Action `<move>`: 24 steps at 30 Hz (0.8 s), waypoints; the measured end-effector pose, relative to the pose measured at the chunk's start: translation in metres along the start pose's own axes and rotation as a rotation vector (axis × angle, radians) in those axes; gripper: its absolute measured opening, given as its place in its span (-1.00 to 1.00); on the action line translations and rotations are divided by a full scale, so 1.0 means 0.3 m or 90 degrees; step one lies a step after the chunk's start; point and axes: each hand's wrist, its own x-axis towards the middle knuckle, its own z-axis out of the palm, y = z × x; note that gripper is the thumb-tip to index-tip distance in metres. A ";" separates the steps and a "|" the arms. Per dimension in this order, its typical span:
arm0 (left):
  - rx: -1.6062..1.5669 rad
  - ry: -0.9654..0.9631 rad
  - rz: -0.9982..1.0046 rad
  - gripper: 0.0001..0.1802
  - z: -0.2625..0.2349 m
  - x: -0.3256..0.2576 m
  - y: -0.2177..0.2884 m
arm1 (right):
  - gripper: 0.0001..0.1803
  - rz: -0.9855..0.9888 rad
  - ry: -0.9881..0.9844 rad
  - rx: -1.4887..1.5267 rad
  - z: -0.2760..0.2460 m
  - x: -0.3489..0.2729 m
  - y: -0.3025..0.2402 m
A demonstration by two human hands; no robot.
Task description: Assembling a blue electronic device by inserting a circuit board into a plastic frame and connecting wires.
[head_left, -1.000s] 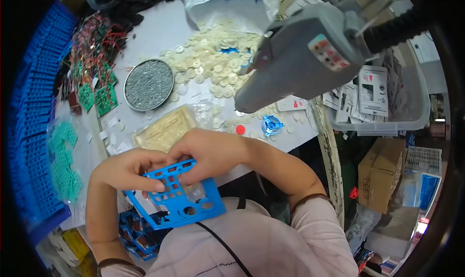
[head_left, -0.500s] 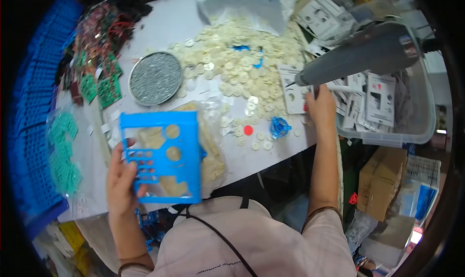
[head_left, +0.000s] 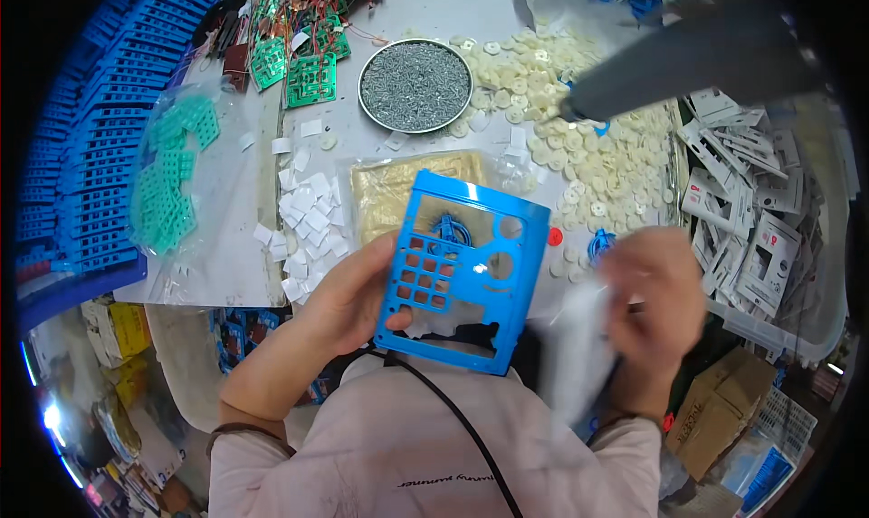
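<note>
Grasping in left hand (head_left: 353, 293) the blue panel (head_left: 468, 287), probably light, stiff, breakable if bent and best taken by outer edges, and in right hand (head_left: 661, 301) a blurred white piece (head_left: 577, 355).

Two hands (head_left: 348, 292) here, one blue panel (head_left: 471, 290), one blurred white piece (head_left: 577, 346), one red disc (head_left: 555, 236); one round dish (head_left: 415, 131) far, one cardboard box (head_left: 724, 409) near right!

The left hand (head_left: 351, 296) grips a blue panel (head_left: 472, 290); the right hand (head_left: 661, 301) holds a blurred white piece (head_left: 577, 355).
</note>
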 end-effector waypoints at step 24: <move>0.357 0.283 0.494 -0.11 0.004 -0.073 -0.034 | -0.22 0.478 0.022 0.995 0.483 -0.009 -0.140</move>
